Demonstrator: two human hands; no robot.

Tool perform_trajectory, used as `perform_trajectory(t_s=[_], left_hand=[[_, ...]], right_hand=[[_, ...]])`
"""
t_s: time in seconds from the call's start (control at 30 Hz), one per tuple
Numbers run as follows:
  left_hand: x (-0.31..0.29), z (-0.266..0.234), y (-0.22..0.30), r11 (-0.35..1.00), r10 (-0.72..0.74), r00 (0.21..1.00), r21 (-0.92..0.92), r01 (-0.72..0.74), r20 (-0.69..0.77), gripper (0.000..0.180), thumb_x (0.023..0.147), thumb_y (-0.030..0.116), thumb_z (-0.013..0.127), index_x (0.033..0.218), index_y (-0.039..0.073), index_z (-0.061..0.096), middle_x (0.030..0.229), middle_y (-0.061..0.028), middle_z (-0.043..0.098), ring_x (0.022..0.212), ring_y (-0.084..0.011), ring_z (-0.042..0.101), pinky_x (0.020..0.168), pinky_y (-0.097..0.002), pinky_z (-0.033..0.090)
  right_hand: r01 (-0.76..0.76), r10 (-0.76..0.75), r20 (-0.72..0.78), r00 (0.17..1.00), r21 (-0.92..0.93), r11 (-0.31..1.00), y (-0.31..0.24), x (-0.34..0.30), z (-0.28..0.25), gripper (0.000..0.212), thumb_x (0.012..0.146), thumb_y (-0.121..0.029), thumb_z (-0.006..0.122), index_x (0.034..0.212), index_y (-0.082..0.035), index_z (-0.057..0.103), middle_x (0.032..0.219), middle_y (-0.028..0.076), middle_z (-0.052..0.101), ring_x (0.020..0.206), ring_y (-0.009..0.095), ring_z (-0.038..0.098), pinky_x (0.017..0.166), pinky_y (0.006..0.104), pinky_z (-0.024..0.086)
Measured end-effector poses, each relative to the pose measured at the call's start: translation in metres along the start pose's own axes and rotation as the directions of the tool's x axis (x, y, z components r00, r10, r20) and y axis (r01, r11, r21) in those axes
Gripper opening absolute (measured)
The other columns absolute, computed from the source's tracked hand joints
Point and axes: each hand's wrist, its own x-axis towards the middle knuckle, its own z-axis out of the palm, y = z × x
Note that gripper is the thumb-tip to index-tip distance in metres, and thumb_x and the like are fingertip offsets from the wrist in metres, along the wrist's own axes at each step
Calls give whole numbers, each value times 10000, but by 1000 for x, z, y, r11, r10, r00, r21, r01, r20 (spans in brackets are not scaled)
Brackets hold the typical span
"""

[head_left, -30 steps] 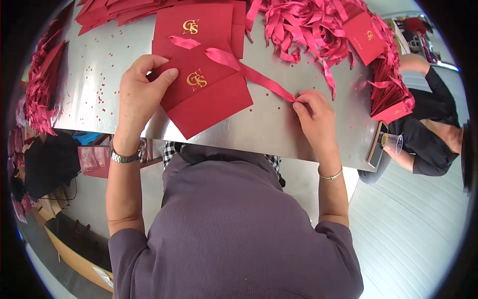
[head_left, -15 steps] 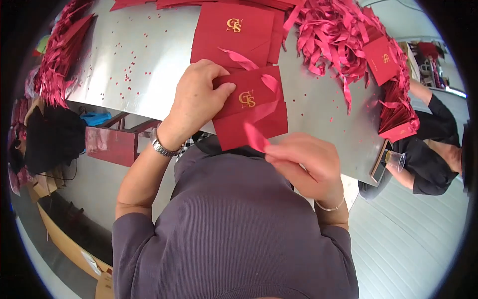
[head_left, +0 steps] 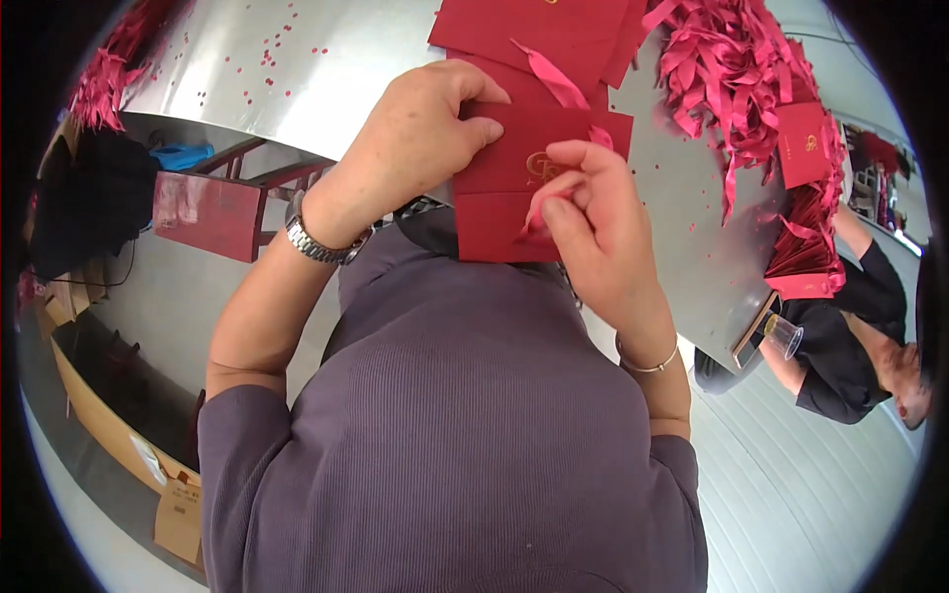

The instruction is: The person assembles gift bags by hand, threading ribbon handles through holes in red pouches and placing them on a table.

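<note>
At the table's near edge I hold a flat red paper bag [head_left: 494, 222] with a gold emblem on its front. My left hand [head_left: 420, 133] grips its upper left corner between thumb and fingers. Over the bag's right half is my right hand [head_left: 603, 222], fingers curled around a pink ribbon [head_left: 535, 219] that hangs across the front. The exact pinch is partly hidden by the fingers. Another pink ribbon piece [head_left: 554, 79] sticks up behind the bag's top edge. Beyond it lie more flat red bags [head_left: 524, 35], overlapping one another.
A big heap of pink ribbons [head_left: 722, 79] covers the right of the metal table [head_left: 227, 69], with a row of red bags [head_left: 806, 242] beside it. Red paper dots are scattered about. A person in black [head_left: 850, 341] is at the right; a red wooden stool [head_left: 208, 212] stands left.
My right hand has moved up and inward, from below the bag's lower right to over its front, bringing the ribbon with it. The bag is turned straighter; my view has shifted.
</note>
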Motion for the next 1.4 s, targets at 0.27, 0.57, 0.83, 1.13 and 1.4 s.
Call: perform_trajectory(t_s=[0.27,0.57,0.83,1.13,1.4], left_hand=[[-1,-11,3,978,-152,966,-108,177,212,209,812,-32,640,1021,-51,640,1134,-62,639,954,-136,602,844,-263,491],[-2,-18,-8,964,-131,951,-188,189,281,174,797,-75,625,970,-59,615,1191,-70,612,954,-111,583,832,-248,489],[-2,0,-8,988,150,985,-45,-146,91,134,733,-55,618,861,-23,593,1062,-181,617,992,-342,609,857,-375,499],[-7,10,-20,966,257,964,-11,-257,73,143,735,-15,614,877,-5,632,983,-179,634,951,-367,600,840,-415,498],[-8,7,-21,968,250,961,-29,-248,116,158,743,-17,598,890,-15,657,1008,-158,643,996,-334,594,880,-385,489]], right_hand=[[-95,72,-135,988,-175,980,11,10,10,117,901,-81,621,946,26,638,715,82,657,661,138,613,626,296,491],[-37,-41,-173,984,-424,905,16,25,30,127,870,-141,668,852,-17,647,703,114,662,626,270,647,587,356,502],[91,-234,-89,968,-744,661,6,39,29,204,888,-158,601,728,-60,521,632,167,576,563,367,592,513,491,455],[100,-178,17,984,-877,469,18,42,41,224,841,-201,596,667,-63,569,591,177,610,512,360,619,494,485,492],[-30,-100,-105,989,-825,564,16,50,43,271,844,-203,614,635,-39,560,587,193,598,551,389,620,522,490,488]])
